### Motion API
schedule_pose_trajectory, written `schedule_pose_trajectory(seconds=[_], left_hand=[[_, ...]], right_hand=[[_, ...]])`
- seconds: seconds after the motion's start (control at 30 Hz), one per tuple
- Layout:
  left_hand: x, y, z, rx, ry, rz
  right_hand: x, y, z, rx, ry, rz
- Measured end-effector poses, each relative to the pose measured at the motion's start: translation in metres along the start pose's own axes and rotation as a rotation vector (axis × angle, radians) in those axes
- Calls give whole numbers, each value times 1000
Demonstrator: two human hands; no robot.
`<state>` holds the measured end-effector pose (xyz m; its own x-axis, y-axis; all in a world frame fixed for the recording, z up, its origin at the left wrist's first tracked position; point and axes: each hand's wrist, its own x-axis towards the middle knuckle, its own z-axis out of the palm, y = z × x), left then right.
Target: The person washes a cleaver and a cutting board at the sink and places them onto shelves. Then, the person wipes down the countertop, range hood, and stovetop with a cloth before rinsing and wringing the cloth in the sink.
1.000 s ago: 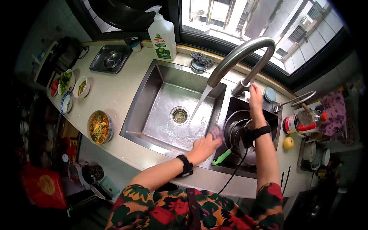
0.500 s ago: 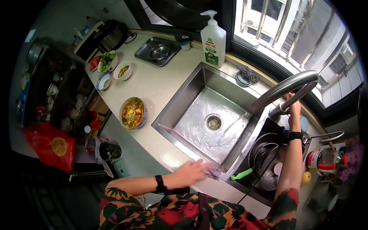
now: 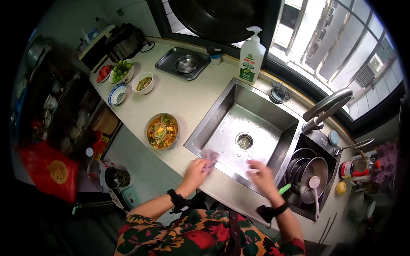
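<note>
My left hand (image 3: pixel 195 174) is closed on a greyish-purple cloth (image 3: pixel 210 157), which it holds at the near left rim of the steel sink (image 3: pixel 200 141). Over the sink's front edge is my right hand (image 3: pixel 261 176), blurred by motion, its fingers loosely bent and apart with nothing seen in them. The sink basin is wet, with scattered drops around the drain (image 3: pixel 244 141). No water runs from the faucet (image 3: pixel 326 106) at the back right. A bowl of noodle-like food (image 3: pixel 162 131) stands on the counter left of the sink.
Pans (image 3: pixel 305 162) and a pink ladle (image 3: pixel 314 183) fill the side basin. A large pump bottle (image 3: pixel 252 59) stands behind the sink. Bowls of green fruit (image 3: pixel 121 70) and other food (image 3: pixel 144 83), and a metal tray (image 3: pixel 164 64), sit along the left counter.
My right hand has left the faucet and come to the sink's front edge. The water flow has stopped. My left hand has moved left along the rim with the cloth, and the view has shifted.
</note>
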<state>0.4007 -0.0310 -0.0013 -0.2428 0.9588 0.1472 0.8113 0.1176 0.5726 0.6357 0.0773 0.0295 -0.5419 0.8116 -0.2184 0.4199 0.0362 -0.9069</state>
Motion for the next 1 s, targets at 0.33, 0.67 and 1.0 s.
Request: schedule_pose_trajectory(seconds=[0.33, 0.67, 1.0], left_hand=[[-18, -57, -60, -1368, -52, -858], [7, -119, -88, -1934, 229, -751], [52, -174, -93, -2045, 125, -662]], right_hand=[[40, -26, 145, -410, -6, -429], [119, -56, 224, 72, 54, -285], [137, -73, 222, -860, -43, -487]])
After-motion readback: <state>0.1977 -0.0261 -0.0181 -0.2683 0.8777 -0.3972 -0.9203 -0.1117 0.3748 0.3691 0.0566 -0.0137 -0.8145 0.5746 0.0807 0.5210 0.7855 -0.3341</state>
